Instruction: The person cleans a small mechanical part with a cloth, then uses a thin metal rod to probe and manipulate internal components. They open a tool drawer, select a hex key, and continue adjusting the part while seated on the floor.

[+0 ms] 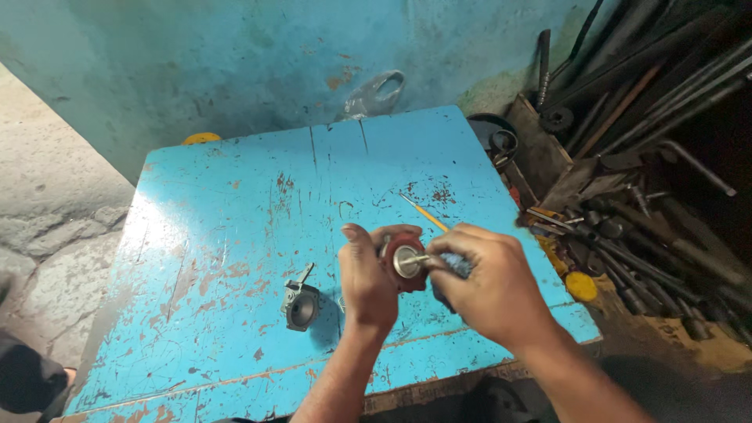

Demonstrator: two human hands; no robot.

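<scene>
My left hand (366, 274) grips a small red round part (404, 261) with a shiny metal disc in its centre, held above the blue table (235, 204). My right hand (489, 286) holds a blue-handled tool (454, 264) whose metal tip touches the disc. A thin yellow stick (424, 213) lies on the table just behind the hands. A small dark metal cup-shaped part (301, 305) with a lever rests on the table left of my left hand.
The blue painted tabletop is chipped and rust-stained. Right of it lies a pile of dark metal rods, pipes and tools (642, 172), with a yellow round object (581, 286) near the table edge. A teal wall (235, 63) stands behind.
</scene>
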